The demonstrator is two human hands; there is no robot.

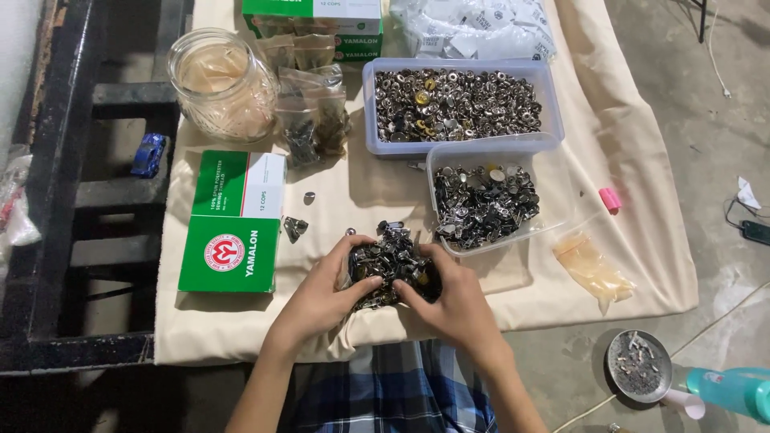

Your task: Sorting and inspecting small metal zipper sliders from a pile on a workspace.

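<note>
My left hand (325, 293) and my right hand (453, 301) together grip a small clear plastic bag (391, 265) stuffed with dark metal snap buttons. The bag rests on the cream cloth (337, 200) near its front edge. Fingers of both hands press into the bag's sides. Just beyond my right hand sits a clear tub (553, 180) partly filled with similar metal buttons. Farther back stands a larger bluish tub (549, 88) full of silver and brass buttons.
A green and white box (233, 220) lies left. A glass jar (220, 84) and small filled bags (313, 120) stand behind it. An empty yellowish bag (592, 269) and pink clip (611, 199) lie right. A metal dish (638, 366) and teal bottle (734, 389) sit on the floor.
</note>
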